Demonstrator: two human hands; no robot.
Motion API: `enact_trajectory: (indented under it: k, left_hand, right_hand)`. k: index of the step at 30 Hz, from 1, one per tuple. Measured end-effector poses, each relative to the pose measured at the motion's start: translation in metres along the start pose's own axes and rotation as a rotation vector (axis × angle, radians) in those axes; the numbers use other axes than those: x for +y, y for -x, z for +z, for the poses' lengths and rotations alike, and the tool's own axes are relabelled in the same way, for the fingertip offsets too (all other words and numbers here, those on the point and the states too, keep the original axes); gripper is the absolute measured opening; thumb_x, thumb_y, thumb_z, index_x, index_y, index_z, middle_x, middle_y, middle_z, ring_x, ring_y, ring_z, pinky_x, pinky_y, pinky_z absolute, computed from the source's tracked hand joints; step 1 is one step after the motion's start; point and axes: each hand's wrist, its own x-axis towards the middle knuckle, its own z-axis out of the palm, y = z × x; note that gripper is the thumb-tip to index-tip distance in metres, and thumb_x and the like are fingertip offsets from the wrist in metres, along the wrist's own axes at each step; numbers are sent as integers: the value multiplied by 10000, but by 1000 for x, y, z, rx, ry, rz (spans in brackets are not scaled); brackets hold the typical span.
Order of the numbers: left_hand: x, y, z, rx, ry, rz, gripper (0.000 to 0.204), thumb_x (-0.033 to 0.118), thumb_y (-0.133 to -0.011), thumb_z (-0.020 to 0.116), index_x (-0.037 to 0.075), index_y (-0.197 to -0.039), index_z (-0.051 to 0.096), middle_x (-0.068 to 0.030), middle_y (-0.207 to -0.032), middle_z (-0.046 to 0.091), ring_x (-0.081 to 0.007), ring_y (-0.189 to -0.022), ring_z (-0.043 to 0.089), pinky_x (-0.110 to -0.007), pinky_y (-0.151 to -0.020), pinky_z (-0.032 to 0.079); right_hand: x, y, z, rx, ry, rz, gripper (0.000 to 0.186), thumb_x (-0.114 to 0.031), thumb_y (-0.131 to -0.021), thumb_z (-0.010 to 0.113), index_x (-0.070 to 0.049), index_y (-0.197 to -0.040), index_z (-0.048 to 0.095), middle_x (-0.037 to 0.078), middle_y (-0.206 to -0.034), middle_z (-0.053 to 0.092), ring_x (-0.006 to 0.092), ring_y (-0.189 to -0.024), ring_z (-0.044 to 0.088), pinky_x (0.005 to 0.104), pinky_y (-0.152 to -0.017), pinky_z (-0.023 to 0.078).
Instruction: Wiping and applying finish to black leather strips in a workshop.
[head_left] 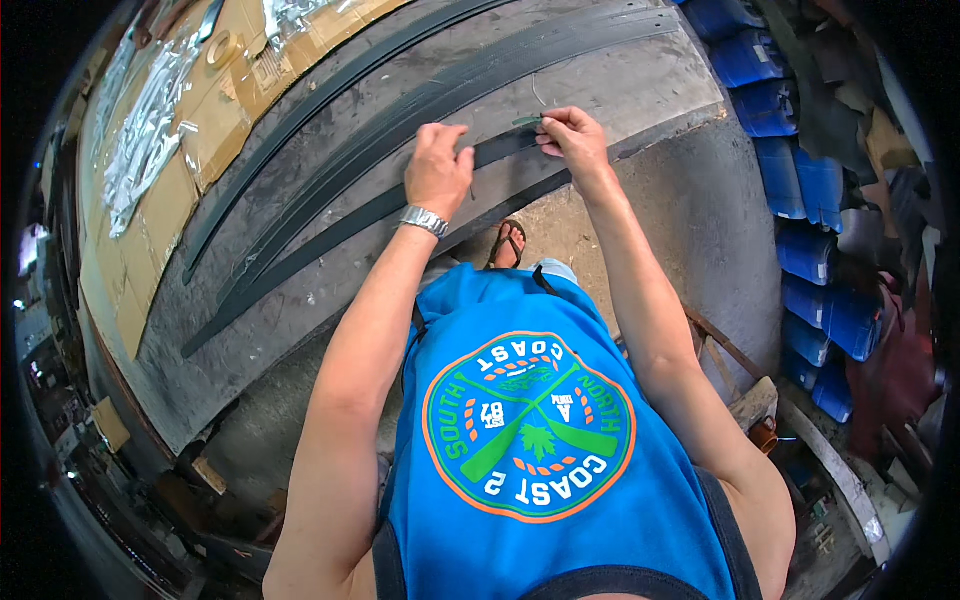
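A long black strip (330, 237), like a strap or belt blank, lies along the near side of the grey worktable. Over its right part is my left hand (438, 168), thumb and fingers apart, not gripping anything I can see. My right hand (575, 145) pinches at the strip's right end with thumb and forefinger. A small greenish piece (526, 121) shows beside those fingertips, and a thin pale thread (538, 88) curls just above them. What exactly sits inside the pinch is partly hidden.
More black strips (430, 95) lie bundled farther back, with another dark strip (300, 112) behind. Cardboard (215, 150) at the left carries clear plastic-wrapped pieces (150, 140) and a tape roll (222, 50). Blue stacked bundles (800, 180) line the right side.
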Motion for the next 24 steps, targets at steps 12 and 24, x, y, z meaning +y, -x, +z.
enact_trajectory:
  k: [12, 24]
  left_hand:
    - [20, -10, 33, -11, -76, 55, 63, 202, -806, 599, 141, -818, 613, -38, -900, 582, -295, -770, 622, -431, -650, 498]
    - [24, -10, 31, 27, -16, 138, 53, 175, -795, 597, 126, -812, 591, -58, -890, 583, -295, -783, 619, -422, -659, 503]
  right_hand:
    - [12, -3, 11, 13, 176, -89, 172, -124, -817, 617, -18, -948, 647, 39, -804, 669, 98, -724, 604, 240, -647, 469]
    - [12, -3, 11, 28, 202, -68, 199, -159, -808, 614, -32, -955, 659, 45, -822, 687, 111, -760, 617, 261, -693, 469]
